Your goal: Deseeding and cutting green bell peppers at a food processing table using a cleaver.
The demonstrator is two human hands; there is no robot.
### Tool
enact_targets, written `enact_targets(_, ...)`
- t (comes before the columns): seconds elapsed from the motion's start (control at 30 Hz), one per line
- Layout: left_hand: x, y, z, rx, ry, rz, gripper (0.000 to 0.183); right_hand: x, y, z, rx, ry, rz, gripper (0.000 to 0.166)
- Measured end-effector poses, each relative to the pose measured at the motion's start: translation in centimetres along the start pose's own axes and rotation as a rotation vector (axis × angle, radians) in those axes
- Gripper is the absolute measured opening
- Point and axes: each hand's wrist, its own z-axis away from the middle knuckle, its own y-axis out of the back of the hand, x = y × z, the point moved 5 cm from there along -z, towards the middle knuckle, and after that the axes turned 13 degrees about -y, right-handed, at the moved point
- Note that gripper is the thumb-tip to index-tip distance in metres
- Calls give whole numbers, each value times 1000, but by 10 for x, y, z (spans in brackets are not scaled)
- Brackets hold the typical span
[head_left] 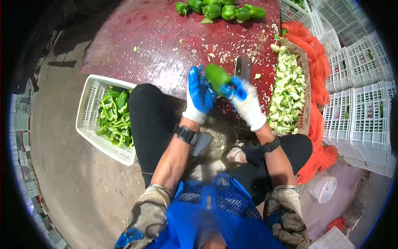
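My right hand (244,96), in a white glove with a blue coated palm, grips a green bell pepper (217,77) by its lower end. Facing it is my left hand (199,93), gloved the same way, with raised, loosely curved fingers beside the pepper. A wide flat blade with a dark handle (238,67) lies on the red tabletop (149,46), just beyond my right hand. Whole green bell peppers (228,12) are grouped at the table's far side. Pale seeds are scattered over the red surface.
By my left knee, a white plastic crate (85,115) holds cut green peppers (115,121). A long basket (306,102) of chopped pepper cores (286,93) stands right, beside orange mesh sacks (317,68). Stacked white crates (370,109) rise farther right, with a clear bucket (323,189) below.
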Motion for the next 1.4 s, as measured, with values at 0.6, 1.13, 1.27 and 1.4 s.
enact_targets(0.6,21,-21,14,-190,31,224,56,-72,7,-1,-74,120,278,27)
enact_targets(1.13,5,-38,30,-118,-79,-140,37,-7,1,-1,-135,-351,-458,16)
enact_targets(1.27,3,-3,17,-201,-82,-166,37,-48,-3,6,-154,-14,413,26)
enact_targets(1.4,6,-54,39,-208,-279,-593,38,-29,-12,7,-208,10,768,30)
